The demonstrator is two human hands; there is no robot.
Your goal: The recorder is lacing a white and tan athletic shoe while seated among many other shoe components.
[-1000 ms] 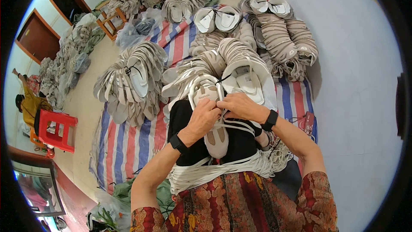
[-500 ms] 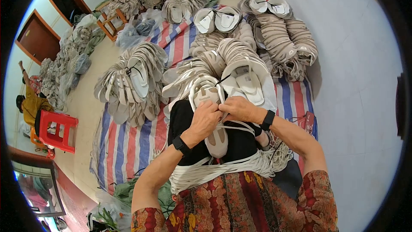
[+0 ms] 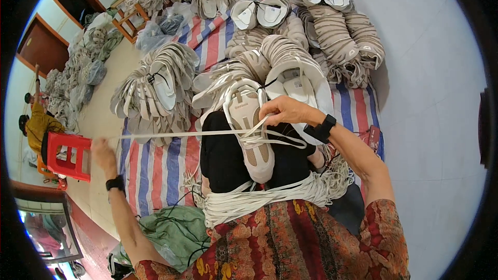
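A beige and white shoe upper [image 3: 246,116] lies on my lap, its toe pointing toward me. A pale flat shoelace [image 3: 181,135] runs through its eyelets and stretches taut far out to the left. My left hand [image 3: 105,156], blurred by motion, is closed on the far end of that lace. Close above the eyelets, my right hand [image 3: 286,110] pinches the lace between thumb and fingers. A loose loop of lace hangs to the right of the upper. Across my lap lies a thick bundle of spare laces [image 3: 270,199].
Stacked shoe uppers [image 3: 161,88] stand ahead on a striped sheet [image 3: 155,176], with more stacks [image 3: 337,36] toward the right wall. A red stool [image 3: 67,155] and a person in yellow [image 3: 39,124] are at left. Green cloth [image 3: 171,233] lies near my left arm.
My left hand has swung from the upper far out to the left, drawing the lace straight. My right hand stays by the eyelets, slightly higher, and more of the upper shows.
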